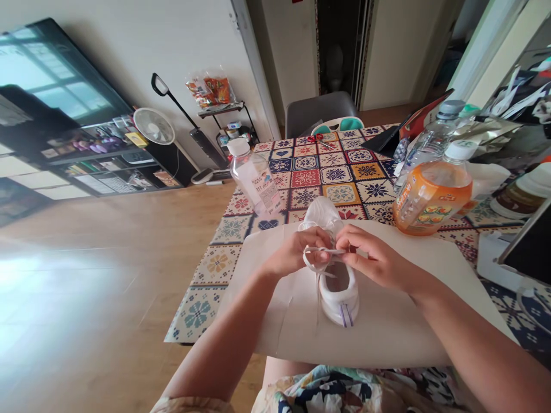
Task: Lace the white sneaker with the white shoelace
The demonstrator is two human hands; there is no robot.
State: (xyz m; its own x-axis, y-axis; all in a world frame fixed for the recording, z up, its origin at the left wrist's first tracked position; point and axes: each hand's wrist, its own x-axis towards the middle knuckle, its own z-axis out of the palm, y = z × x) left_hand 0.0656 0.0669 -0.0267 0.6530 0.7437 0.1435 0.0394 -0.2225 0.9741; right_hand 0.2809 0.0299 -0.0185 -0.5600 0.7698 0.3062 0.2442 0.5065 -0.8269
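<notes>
A white sneaker (340,304) stands on a pale sheet (284,310), its toe pointing away from me and its heel, marked with purple stripes, toward me. Above its opening, both hands grip the white shoelace (329,250). My left hand (303,249) pinches the lace on the left, where a loop hangs over the thumb. On the right, my right hand (370,252) pinches a stretch of lace pulled level between the two hands. One loose lace end dangles down the shoe's left side. Fingers partly hide the tongue and the lace holes.
A clear bottle with a white cap (256,180) stands beyond the sheet on the left. To the right are an orange-labelled bottle (433,192), a clear plastic bottle (439,132) and a white box (499,258). Red scissors (318,139) lie at the patterned table's far end, near a grey chair (321,109).
</notes>
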